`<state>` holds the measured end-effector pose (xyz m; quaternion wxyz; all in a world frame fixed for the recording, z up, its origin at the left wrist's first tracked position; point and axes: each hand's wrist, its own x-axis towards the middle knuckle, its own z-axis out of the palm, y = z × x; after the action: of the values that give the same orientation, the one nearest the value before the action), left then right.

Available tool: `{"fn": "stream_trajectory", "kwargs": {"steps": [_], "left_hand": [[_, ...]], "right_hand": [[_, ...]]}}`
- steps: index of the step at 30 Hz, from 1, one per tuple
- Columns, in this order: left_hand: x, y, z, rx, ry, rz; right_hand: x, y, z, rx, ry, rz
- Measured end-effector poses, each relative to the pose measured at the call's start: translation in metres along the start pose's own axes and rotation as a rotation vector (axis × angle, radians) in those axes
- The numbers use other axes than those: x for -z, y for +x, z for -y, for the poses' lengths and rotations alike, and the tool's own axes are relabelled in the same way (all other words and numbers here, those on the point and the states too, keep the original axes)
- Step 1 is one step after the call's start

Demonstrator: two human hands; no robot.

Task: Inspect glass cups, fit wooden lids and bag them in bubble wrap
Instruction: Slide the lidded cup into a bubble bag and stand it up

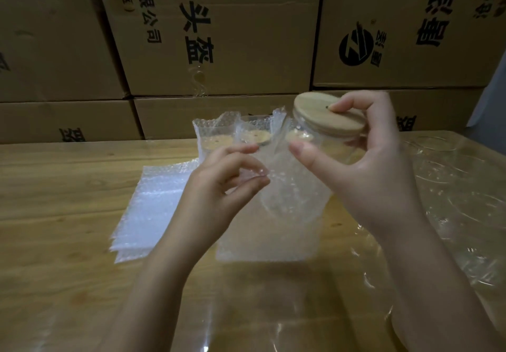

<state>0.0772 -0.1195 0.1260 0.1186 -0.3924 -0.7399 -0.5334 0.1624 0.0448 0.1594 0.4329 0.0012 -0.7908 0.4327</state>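
Note:
My right hand [367, 157] grips a clear glass cup [315, 143] topped with a round wooden lid [325, 113]; its fingers curl over the lid and its thumb lies along the glass. The cup's lower part sits inside a bubble wrap bag [276, 214] that hangs above the table. My left hand [227, 182] pinches the bag's open edge at the left. Behind them stand bagged cups [219, 138] with wooden lids showing through the wrap.
A stack of flat bubble wrap bags [147, 209] lies on the wooden table [54, 187] to the left. Crinkled clear plastic film [460, 193] covers the table's right side. Stacked cardboard boxes [219, 36] form a wall behind.

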Motion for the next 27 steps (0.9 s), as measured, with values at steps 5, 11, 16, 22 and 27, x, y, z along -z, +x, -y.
{"fn": "stream_trajectory", "kwargs": {"steps": [5, 11, 16, 22, 27], "left_hand": [[0.014, 0.0, 0.01, -0.034, 0.372, 0.058], [0.026, 0.001, 0.01, -0.09, 0.517, 0.022], [0.027, 0.002, 0.016, -0.105, 0.416, 0.0], [0.014, 0.002, 0.02, 0.013, 0.155, -0.152], [0.0, 0.003, 0.012, -0.042, -0.216, -0.21]], "right_hand": [[-0.016, -0.004, -0.005, -0.089, -0.141, 0.107], [-0.029, -0.007, -0.015, -0.18, -0.275, 0.245], [-0.032, -0.005, -0.015, -0.289, -0.19, 0.213], [-0.025, -0.003, -0.014, -0.384, 0.018, 0.156], [-0.012, -0.002, -0.007, -0.209, -0.031, -0.015]]}}
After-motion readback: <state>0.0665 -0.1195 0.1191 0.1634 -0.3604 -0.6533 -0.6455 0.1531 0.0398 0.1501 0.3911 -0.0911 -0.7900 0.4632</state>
